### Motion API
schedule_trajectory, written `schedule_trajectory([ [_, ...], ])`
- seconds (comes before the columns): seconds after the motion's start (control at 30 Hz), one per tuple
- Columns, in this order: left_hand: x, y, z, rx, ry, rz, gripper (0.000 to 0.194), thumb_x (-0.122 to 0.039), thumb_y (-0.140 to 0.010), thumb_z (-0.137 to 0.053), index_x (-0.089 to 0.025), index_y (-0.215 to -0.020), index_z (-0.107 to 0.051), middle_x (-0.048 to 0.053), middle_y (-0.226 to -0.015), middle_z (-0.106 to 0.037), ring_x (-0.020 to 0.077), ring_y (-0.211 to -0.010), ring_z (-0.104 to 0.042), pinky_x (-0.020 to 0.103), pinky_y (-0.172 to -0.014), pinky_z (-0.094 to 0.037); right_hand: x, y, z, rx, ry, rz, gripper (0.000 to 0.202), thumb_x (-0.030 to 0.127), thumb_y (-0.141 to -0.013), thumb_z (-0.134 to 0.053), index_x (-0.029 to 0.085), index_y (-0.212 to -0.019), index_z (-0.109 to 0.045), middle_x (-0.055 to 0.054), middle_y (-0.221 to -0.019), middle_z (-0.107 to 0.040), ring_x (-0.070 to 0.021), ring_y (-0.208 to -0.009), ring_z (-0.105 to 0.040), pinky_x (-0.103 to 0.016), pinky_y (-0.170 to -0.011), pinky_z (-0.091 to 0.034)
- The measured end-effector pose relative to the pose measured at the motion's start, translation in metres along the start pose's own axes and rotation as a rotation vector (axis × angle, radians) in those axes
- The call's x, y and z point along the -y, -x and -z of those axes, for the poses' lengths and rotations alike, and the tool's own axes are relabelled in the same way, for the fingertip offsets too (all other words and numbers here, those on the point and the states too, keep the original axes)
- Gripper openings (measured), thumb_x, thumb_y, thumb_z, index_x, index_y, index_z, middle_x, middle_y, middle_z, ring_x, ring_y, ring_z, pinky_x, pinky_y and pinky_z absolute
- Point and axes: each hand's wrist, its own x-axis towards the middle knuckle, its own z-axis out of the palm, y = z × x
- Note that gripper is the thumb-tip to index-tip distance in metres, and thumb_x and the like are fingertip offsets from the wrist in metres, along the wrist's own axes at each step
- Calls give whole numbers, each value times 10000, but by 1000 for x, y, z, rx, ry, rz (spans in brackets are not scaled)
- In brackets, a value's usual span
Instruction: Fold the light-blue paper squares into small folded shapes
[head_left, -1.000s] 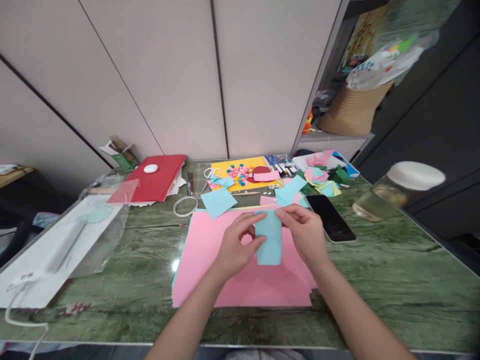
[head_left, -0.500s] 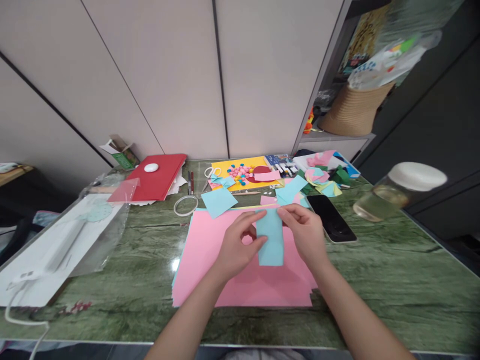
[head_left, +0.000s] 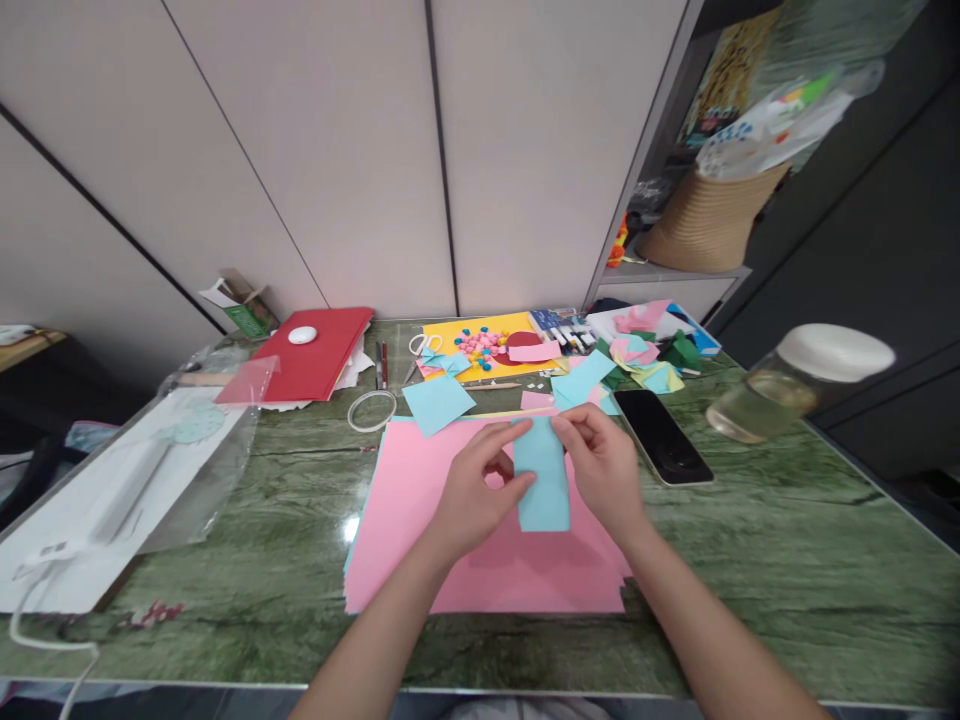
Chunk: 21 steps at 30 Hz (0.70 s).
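Note:
A light blue folded paper strip point(head_left: 545, 490) stands lengthwise over a stack of pink paper point(head_left: 420, 540) on the table. My left hand point(head_left: 480, 485) grips the strip's left edge, with its thumb lower down and its index finger near the top. At the strip's upper right corner, my right hand point(head_left: 604, 465) pinches the paper between thumb and bent fingers. Just behind the stack lies a blue paper square point(head_left: 439, 403), partly over its edge. Another blue sheet point(head_left: 583, 380) rests beyond my right hand.
A phone point(head_left: 664, 437) and a lidded glass jar point(head_left: 772, 400) stand to the right. Further back are scissors point(head_left: 424, 346), small coloured pompom-like pieces point(head_left: 484, 346) on yellow paper and folded paper scraps. A tape roll point(head_left: 371, 411) and red folder point(head_left: 319, 350) lie left.
My right hand has shifted slightly left along the top of the blue strip. The strip's lower end has swung a little to the right. My left hand has barely moved.

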Motion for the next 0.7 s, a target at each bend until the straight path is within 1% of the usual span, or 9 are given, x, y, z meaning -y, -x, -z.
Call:
schedule_trajectory([
  [0.1,-1,0,-1,2,4,7,491,-130,-727,-603,-270,-1190,-522,77,-1164,-486,61,-619,-482,240,-624,-466,-1,4,-2,-45,127,14,156,318,-821,-511,206,-713,-513,35,-573,-477,-109,-504,-423,-221,-470,-319],
  [0.17,-2,0,-1,1,4,6,490,-128,-725,-604,-268,-1188,-523,77,-1163,-486,59,-616,-480,236,-620,-464,-1,4,-2,-54,147,18,147,318,-823,-507,208,-726,-510,36,-577,-479,-108,-505,-421,-220,-466,-305],
  [0.23,-1,0,0,-6,-2,-1,491,-124,-725,-603,-269,-1187,-524,77,-1164,-485,58,-618,-482,238,-629,-464,-1,1,-1,-20,71,-11,153,331,-812,-519,204,-728,-516,37,-583,-477,-106,-511,-423,-219,-470,-310],
  [0.33,1,0,0,-23,-23,-18,504,-114,-728,-595,-280,-1196,-514,71,-1163,-483,54,-617,-483,243,-648,-464,0,-4,2,97,-96,-92,202,363,-757,-581,189,-672,-523,38,-577,-475,-102,-515,-424,-219,-477,-329],
  [0.4,2,0,1,-32,-34,-25,511,-109,-728,-593,-288,-1200,-510,66,-1155,-483,52,-614,-482,242,-649,-462,-1,-7,4,150,-137,-125,244,378,-718,-620,178,-620,-519,43,-550,-456,-94,-499,-405,-221,-469,-321],
  [0.57,2,0,2,-29,-52,-30,525,-97,-728,-588,-298,-1206,-502,59,-1148,-479,48,-608,-483,236,-644,-461,-3,-6,3,116,-92,-118,276,373,-721,-622,171,-580,-498,59,-503,-384,-77,-463,-320,-221,-444,-267],
  [0.7,1,0,3,-23,-63,-39,525,-89,-726,-587,-299,-1201,-510,56,-1139,-480,50,-609,-472,236,-647,-458,-4,-4,3,119,-103,-91,252,333,-743,-612,171,-589,-497,64,-505,-375,-76,-473,-317,-214,-448,-258],
])
